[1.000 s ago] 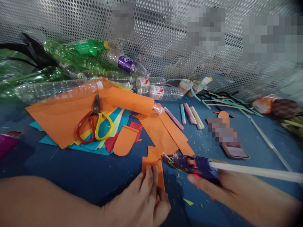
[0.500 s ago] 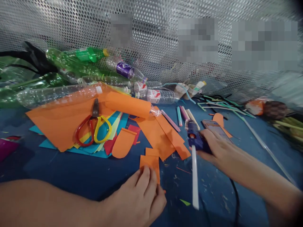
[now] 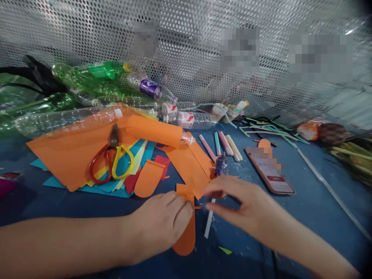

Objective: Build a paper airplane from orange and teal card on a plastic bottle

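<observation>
My left hand [image 3: 162,219] is closed over a round-ended orange paper piece [image 3: 186,242], its curled fingers hiding the middle. My right hand [image 3: 247,197] is open, thumb and fingers apart, just right of that piece. Beyond the right fingertips lies a dark blue hot glue gun [image 3: 221,166], partly hidden by the hand. A white glue stick [image 3: 209,224] shows below the right fingers. Orange paper strips [image 3: 186,162] lie past my left hand, and another rounded orange cutout [image 3: 148,179] rests to its upper left.
Scissors [image 3: 110,162] with red and yellow handles lie on coloured paper sheets [image 3: 64,159]. Plastic bottles [image 3: 194,119] line the perforated metal wall [image 3: 186,46]. Chalk-like sticks [image 3: 223,143] and a phone [image 3: 270,172] lie to the right. A black cord [image 3: 274,259] runs along the blue table.
My right hand has moved left and let go of the glue gun, which now lies further left. The orange piece under my left hand now shows its rounded end toward me.
</observation>
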A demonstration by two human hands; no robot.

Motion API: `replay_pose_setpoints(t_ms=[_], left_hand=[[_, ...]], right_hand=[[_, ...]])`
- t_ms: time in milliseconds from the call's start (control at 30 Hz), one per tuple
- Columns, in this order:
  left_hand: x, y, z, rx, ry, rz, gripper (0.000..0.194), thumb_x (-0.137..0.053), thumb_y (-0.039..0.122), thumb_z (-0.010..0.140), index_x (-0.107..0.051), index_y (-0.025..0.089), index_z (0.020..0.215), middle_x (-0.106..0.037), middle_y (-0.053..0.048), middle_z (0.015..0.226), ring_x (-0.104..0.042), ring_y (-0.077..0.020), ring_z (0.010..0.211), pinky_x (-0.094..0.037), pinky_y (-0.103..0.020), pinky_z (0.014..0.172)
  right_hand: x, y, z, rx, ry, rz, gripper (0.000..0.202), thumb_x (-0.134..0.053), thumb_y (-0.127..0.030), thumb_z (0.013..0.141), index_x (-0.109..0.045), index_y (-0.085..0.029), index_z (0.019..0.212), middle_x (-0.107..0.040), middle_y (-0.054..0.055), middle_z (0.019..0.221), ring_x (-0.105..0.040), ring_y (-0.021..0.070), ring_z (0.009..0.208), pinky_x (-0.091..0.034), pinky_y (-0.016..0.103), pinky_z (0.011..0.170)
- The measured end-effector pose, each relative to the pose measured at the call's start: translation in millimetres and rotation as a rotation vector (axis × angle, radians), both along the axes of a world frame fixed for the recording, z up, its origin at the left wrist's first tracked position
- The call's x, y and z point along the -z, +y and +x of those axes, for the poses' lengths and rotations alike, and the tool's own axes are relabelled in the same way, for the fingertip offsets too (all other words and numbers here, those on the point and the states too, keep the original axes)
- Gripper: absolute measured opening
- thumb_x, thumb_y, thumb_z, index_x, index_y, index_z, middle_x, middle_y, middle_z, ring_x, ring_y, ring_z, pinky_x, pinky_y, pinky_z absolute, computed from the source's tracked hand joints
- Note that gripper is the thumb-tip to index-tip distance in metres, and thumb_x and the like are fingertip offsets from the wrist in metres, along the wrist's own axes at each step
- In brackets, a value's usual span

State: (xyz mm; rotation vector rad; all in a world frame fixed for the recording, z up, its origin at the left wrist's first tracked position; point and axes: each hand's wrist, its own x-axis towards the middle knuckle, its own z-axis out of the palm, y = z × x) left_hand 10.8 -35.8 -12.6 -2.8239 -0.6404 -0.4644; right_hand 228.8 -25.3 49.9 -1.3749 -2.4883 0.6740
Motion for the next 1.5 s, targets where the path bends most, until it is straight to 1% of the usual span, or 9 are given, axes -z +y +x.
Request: replay_pose_setpoints(t_ms=[133, 233, 367, 433, 500, 667, 867, 1067, 1500], left_hand=[[-0.6, -3, -1, 0.046, -0.093, 0.115, 0.024, -0.04, 0.007, 0.084, -0.053, 0.001, 0.103, -0.064, -0.012, 0.081, -0.059, -0.0192, 0.069, -0.049, -0.032, 0.06], [-4.5, -7, -1, 0.035, -0.142, 0.188, 0.024, -0.04, 0.007, 0.084, -0.057, 0.002, 0.1, -0.066, -0.012, 0.08, -0.06, -0.0202, 0.072, -0.049, -0.032, 0.061], [-5.8, -22, 0, -0.043, -0.176, 0.268, 0.024, -0.044, 0.015, 0.086, -0.059, 0.009, 0.104, -0.067, -0.012, 0.099, -0.06, -0.0248, 0.093, -0.048, -0.034, 0.074], [-0.1, -32, 2, -0.027, -0.149, 0.229, 0.022, -0.047, 0.025, 0.087, -0.061, 0.011, 0.097, -0.068, -0.01, 0.096, -0.06, -0.0234, 0.093, -0.046, -0.033, 0.079], [9.2, -40, 5, -0.042, -0.122, 0.151, 0.035, -0.042, 0.037, 0.089, -0.062, 0.009, 0.096, -0.069, -0.011, 0.095, -0.06, -0.0228, 0.092, -0.043, -0.032, 0.08], [27.3, -44, 10, -0.112, -0.133, 0.07, 0.053, -0.035, 0.05, 0.089, -0.063, 0.006, 0.097, -0.068, -0.016, 0.098, -0.058, -0.0248, 0.096, -0.038, -0.031, 0.083], [25.1, -40, 9, -0.092, -0.094, 0.051, 0.05, -0.035, 0.05, 0.088, -0.061, 0.009, 0.1, -0.068, -0.014, 0.1, -0.058, -0.0275, 0.098, -0.034, -0.037, 0.089], [23.4, -38, 10, -0.099, -0.099, 0.075, 0.05, -0.031, 0.048, 0.09, -0.061, 0.008, 0.099, -0.069, -0.014, 0.098, -0.06, -0.0279, 0.095, -0.036, -0.037, 0.085], [23.7, -40, 9, -0.084, -0.06, 0.063, 0.051, -0.032, 0.047, 0.089, -0.061, 0.007, 0.101, -0.067, -0.017, 0.102, -0.06, -0.0295, 0.097, -0.038, -0.038, 0.085]], right_hand=[[19.2, -9, -19, -0.16, 0.052, 0.088, 0.011, -0.055, -0.019, 0.084, -0.063, -0.02, 0.09, -0.065, 0.002, 0.084, -0.06, 0.0142, 0.08, -0.048, 0.026, 0.074], [29.6, -7, -17, -0.181, 0.063, 0.197, 0.013, -0.051, -0.018, 0.086, -0.064, -0.018, 0.084, -0.064, 0.003, 0.075, -0.059, 0.0143, 0.072, -0.047, 0.027, 0.069], [32.7, 4, -10, -0.136, 0.061, 0.253, 0.014, -0.051, -0.02, 0.087, -0.065, -0.02, 0.085, -0.065, 0.003, 0.078, -0.06, 0.0148, 0.074, -0.048, 0.028, 0.07], [34.0, 9, -10, -0.074, 0.085, 0.272, 0.013, -0.052, -0.021, 0.087, -0.065, -0.021, 0.088, -0.066, 0.003, 0.084, -0.061, 0.0149, 0.079, -0.049, 0.027, 0.073], [36.7, 11, -11, -0.025, 0.124, 0.256, 0.013, -0.054, -0.02, 0.086, -0.066, -0.022, 0.091, -0.067, 0.002, 0.087, -0.062, 0.0142, 0.082, -0.049, 0.026, 0.075], [44.7, 5, -21, -0.023, 0.208, 0.221, 0.011, -0.053, -0.018, 0.086, -0.064, -0.021, 0.088, -0.066, 0.001, 0.084, -0.061, 0.0135, 0.079, -0.05, 0.026, 0.073], [51.8, 5, -27, -0.008, 0.231, 0.22, 0.011, -0.055, -0.013, 0.084, -0.064, -0.02, 0.082, -0.062, 0.002, 0.083, -0.058, 0.0133, 0.079, -0.048, 0.026, 0.072], [58.1, 5, -27, 0.017, 0.225, 0.208, 0.011, -0.056, -0.013, 0.083, -0.063, -0.02, 0.079, -0.058, 0.002, 0.082, -0.056, 0.0135, 0.079, -0.047, 0.027, 0.072], [59.1, 4, -27, 0.0, 0.235, 0.193, 0.011, -0.056, -0.012, 0.082, -0.062, -0.019, 0.077, -0.058, 0.001, 0.077, -0.055, 0.0133, 0.076, -0.045, 0.026, 0.069]])
